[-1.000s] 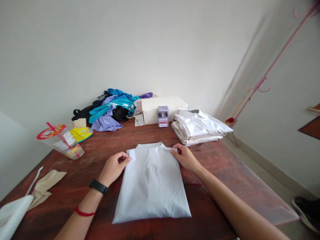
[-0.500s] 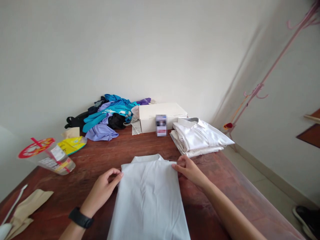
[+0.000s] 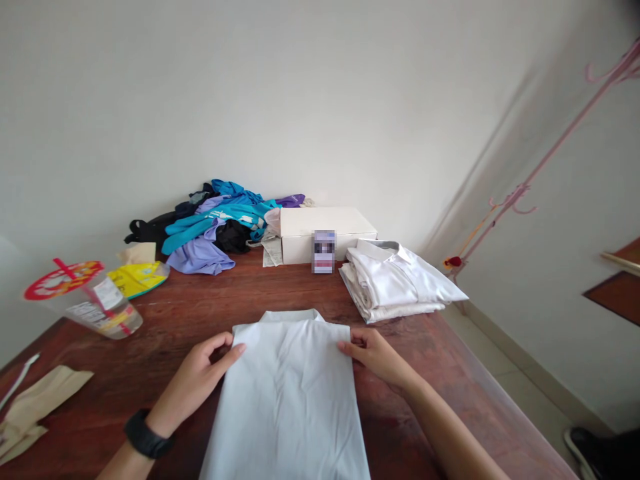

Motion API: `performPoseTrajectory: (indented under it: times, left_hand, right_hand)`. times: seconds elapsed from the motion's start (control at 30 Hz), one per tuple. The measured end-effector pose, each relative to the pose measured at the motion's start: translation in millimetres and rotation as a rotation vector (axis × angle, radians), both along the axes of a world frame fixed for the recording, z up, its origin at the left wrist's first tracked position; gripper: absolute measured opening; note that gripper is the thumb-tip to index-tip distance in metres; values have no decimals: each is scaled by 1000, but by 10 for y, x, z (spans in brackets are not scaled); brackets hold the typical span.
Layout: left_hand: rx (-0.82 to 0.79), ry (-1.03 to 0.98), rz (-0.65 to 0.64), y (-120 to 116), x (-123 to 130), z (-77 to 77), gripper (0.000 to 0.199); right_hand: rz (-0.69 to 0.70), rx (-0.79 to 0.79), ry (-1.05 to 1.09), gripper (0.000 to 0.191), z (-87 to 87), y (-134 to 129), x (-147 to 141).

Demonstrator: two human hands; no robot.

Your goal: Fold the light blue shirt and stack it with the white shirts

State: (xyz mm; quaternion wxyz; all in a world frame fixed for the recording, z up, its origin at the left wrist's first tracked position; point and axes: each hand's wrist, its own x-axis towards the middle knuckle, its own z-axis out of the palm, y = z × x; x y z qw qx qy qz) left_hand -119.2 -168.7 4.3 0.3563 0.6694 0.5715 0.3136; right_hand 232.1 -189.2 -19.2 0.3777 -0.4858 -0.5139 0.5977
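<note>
A white shirt, folded into a long panel with its collar at the far end, lies in front of me on the dark red wooden table. My left hand pinches its far left corner, thumb on top and fingers at the edge. On the opposite side my right hand grips the far right corner the same way, with the thumb over the cloth. Some fingertips of both hands are hidden by the fabric. The near end of the shirt runs out of view.
Folded white shirts are stacked at the right. A white box stands against the wall beside a heap of clothes. A plastic cup with a straw, a yellow packet and brown napkins lie left. A pink coat rack leans right.
Both thumbs now reach further over the shirt's far corners, which the hands have closed on. The view has shifted slightly.
</note>
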Motion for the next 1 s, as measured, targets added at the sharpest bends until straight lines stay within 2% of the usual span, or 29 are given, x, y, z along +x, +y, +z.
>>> performPoseTrajectory:
  times: [0.1,0.2,0.27,0.37,0.43,0.53,0.6,0.67,0.77,0.87,0.93,1.0]
  left_hand:
    - [-78,-157,63,-41,19,70,40]
    - [-275,-329,142,-69,39,22,42]
    - [-393,-358,177,-73,57,-46,45]
    - [-466,-306,181,-67,89,-119,46]
    - [-438,-257,138,-57,106,-137,46]
    - [-302,-186,68,-39,105,-147,47]
    - [-262,-162,74,-32,91,-143,49]
    - [-290,-178,113,-33,76,-115,57]
    - [-327,-292,159,-40,57,-36,73]
    - [-376,-380,67,-29,32,1,69]
    - [-326,-303,11,-7,7,-42,61]
    - [-182,-115,7,16,-18,-133,56]
  right_hand:
    - [-53,-39,80,46,49,-11,-32]
    - [-90,-127,163,45,12,-15,-37]
    - [-89,-183,164,44,-47,-15,-32]
    - [-99,-222,115,43,-135,-9,-38]
    - [-141,-197,65,44,-178,1,-60]
    - [-204,-114,-36,50,-210,21,-116]
    - [-218,-52,-66,47,-211,22,-163]
    - [-231,-19,-31,43,-202,6,-209]
    - [-237,-59,102,42,-182,-41,-258]
    - [-236,-129,205,46,-181,-77,-265]
    - [-234,-159,189,48,-207,-75,-253]
    - [-236,-127,92,48,-262,-56,-239]
